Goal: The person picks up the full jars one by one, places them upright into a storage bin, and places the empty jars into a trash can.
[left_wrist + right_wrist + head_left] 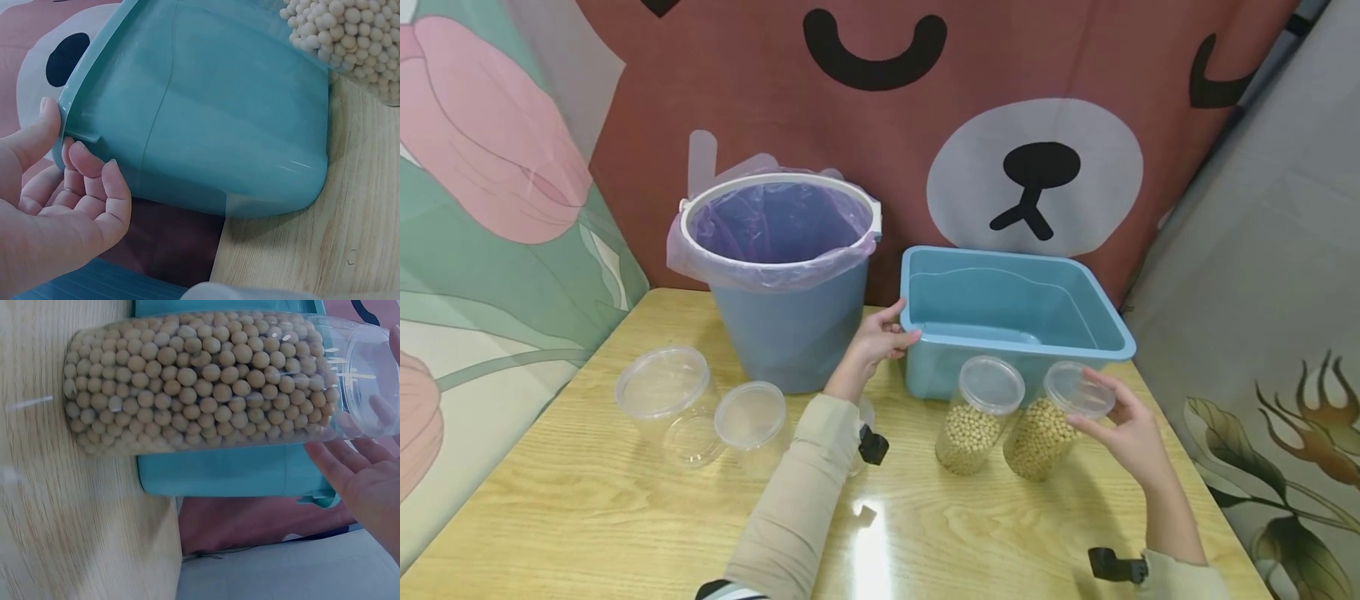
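My left hand (877, 340) pinches the left front corner of the rim of a teal plastic bin (943, 367), thumb on one side and curled fingertips on the other, as the left wrist view shows. At the right, my right hand (1122, 427) holds a clear lidded jar of soybeans (1037, 442) around its top, thumb and fingers on opposite sides of the lid. That jar (200, 387) looks well over half full in the right wrist view. A second soybean jar (967, 437) stands just left of it, in front of the bin.
A blue bucket (790, 333) lined with a purple plastic bag stands left of the bin. Before it are a large clear container (662, 383) and a smaller one (751, 417). Another clear container is partly hidden behind my left forearm. A printed curtain hangs behind the wooden table (587, 500).
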Motion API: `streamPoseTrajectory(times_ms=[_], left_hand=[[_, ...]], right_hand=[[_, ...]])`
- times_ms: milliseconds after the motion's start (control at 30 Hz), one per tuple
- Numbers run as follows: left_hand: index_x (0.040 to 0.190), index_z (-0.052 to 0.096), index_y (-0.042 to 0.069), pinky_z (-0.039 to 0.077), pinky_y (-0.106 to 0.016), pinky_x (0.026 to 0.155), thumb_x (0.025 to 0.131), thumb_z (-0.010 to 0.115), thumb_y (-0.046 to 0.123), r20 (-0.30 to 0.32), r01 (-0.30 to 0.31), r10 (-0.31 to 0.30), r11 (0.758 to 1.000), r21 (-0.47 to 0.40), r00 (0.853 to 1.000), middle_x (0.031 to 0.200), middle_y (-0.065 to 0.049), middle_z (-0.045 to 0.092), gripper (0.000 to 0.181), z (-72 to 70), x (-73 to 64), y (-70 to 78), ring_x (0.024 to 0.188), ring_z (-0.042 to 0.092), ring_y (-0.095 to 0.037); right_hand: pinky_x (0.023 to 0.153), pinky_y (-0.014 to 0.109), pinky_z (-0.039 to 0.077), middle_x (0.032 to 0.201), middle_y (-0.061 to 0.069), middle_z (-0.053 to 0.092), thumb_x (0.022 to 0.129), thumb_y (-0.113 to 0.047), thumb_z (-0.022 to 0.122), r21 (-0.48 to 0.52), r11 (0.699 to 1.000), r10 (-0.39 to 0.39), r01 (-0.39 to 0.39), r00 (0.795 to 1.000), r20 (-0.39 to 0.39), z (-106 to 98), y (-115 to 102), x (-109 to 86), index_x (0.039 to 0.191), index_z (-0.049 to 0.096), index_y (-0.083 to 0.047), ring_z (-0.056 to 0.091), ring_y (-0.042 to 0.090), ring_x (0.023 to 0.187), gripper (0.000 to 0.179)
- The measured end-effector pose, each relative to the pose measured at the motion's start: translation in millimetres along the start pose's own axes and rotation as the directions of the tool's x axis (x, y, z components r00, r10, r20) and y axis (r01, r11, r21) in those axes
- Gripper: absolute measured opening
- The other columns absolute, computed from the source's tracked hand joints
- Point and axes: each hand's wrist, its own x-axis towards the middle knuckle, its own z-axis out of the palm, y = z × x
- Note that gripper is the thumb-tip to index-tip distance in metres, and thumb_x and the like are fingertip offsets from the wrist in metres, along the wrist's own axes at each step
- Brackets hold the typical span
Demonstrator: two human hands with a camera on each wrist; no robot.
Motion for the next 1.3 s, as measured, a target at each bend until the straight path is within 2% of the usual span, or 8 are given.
streamPoseTrajectory(times_ms=[167, 267, 533, 700, 833, 900, 1133, 1300], left_hand=[[0.136, 0.039, 0.019, 0.039, -0.02, 0.049, 0.079, 0.066, 0.001, -0.001, -0.004, 0.004, 1.0, 0.002, 1.0, 0.071, -0.001, 0.04, 0.066, -1.0, 0.2, -0.2, 0.058, 0.042, -0.008], [0.136, 0.039, 0.019, 0.038, -0.021, 0.051, 0.079, 0.066, 0.001, -0.004, -0.007, 0.007, 1.0, 0.001, 1.0, 0.071, -0.001, 0.04, 0.066, -1.4, -0.4, 0.2, 0.057, 0.041, -0.008], [0.136, 0.038, 0.017, 0.04, -0.021, 0.052, 0.079, 0.066, 0.001, 0.01, -0.023, 0.023, 1.0, 0.02, 1.0, 0.07, 0.001, 0.04, 0.065, 2.2, 0.5, -0.4, 0.058, 0.042, -0.007], [0.136, 0.038, 0.017, 0.039, -0.021, 0.051, 0.079, 0.066, 0.0, 0.024, -0.028, 0.028, 0.999, 0.015, 0.999, 0.068, 0.0, 0.041, 0.067, 5.2, 1.1, -0.7, 0.057, 0.042, -0.007], [0.136, 0.038, 0.016, 0.039, -0.022, 0.052, 0.078, 0.066, 0.0, 0.019, -0.028, 0.028, 0.999, 0.026, 0.999, 0.068, 0.0, 0.04, 0.067, 4.5, 0.4, -0.7, 0.057, 0.042, -0.007], [0.136, 0.038, 0.016, 0.039, -0.023, 0.053, 0.078, 0.067, 0.0, 0.016, -0.029, 0.029, 0.999, 0.03, 0.999, 0.069, 0.0, 0.04, 0.066, 3.5, 0.0, -0.2, 0.057, 0.042, -0.007], [0.136, 0.039, 0.016, 0.041, -0.024, 0.056, 0.078, 0.067, 0.002, 0.002, -0.03, 0.03, 0.998, 0.047, 1.0, 0.071, 0.001, 0.04, 0.066, 1.0, -0.9, 2.2, 0.059, 0.043, -0.007], [0.136, 0.04, 0.018, 0.041, -0.02, 0.052, 0.079, 0.067, 0.003, -0.015, -0.019, 0.02, 0.998, 0.062, 1.0, 0.072, 0.001, 0.04, 0.065, -0.5, -2.7, 1.1, 0.06, 0.043, -0.008]], right_hand=[[0.071, 0.012, 0.044, 0.126, 0.007, 0.05, 0.067, 0.001, 0.076, -0.032, 0.999, -0.009, 0.007, 0.998, -0.065, -9.2, 98.7, -1.2, 0.13, 0.048, -0.012, 0.054, 0.009, 0.1, 0.071], [0.072, 0.013, 0.045, 0.127, 0.006, 0.049, 0.064, -0.004, 0.079, -0.109, 0.994, -0.012, -0.001, 0.993, -0.121, -9.5, 130.1, 0.1, 0.13, 0.049, -0.016, 0.055, 0.013, 0.102, 0.073], [0.073, 0.013, 0.044, 0.123, 0.009, 0.053, 0.059, 0.003, 0.08, 0.04, 0.995, -0.085, 0.094, 0.979, -0.183, -5.1, 85.7, 0.7, 0.123, 0.054, -0.006, 0.055, 0.013, 0.099, 0.07], [0.072, 0.012, 0.044, 0.113, 0.011, 0.059, 0.06, 0.019, 0.071, 0.274, 0.945, -0.108, 0.178, 0.962, -0.25, 1.1, 5.5, -0.1, 0.115, 0.055, 0.008, 0.057, 0.011, 0.093, 0.059], [0.072, 0.013, 0.045, 0.109, 0.006, 0.061, 0.063, 0.021, 0.066, 0.239, 0.954, -0.106, 0.181, 0.95, -0.295, 4.2, -34.5, 2.7, 0.113, 0.054, 0.013, 0.058, 0.01, 0.09, 0.052], [0.072, 0.014, 0.046, 0.108, 0.007, 0.061, 0.063, 0.023, 0.065, 0.245, 0.945, -0.134, 0.217, 0.939, -0.315, 4.2, -41.8, 5.9, 0.112, 0.053, 0.016, 0.058, 0.012, 0.089, 0.051], [0.073, 0.018, 0.047, 0.103, 0.017, 0.06, 0.064, 0.028, 0.06, 0.424, 0.813, -0.254, 0.398, 0.899, -0.357, 2.1, -47.9, 21.7, 0.108, 0.046, 0.026, 0.057, 0.022, 0.09, 0.046], [0.072, 0.018, 0.047, 0.1, 0.017, 0.061, 0.066, 0.025, 0.062, 0.421, 0.809, -0.25, 0.409, 0.889, -0.384, -1.0, -60.1, 29.0, 0.107, 0.048, 0.025, 0.057, 0.021, 0.086, 0.043]])
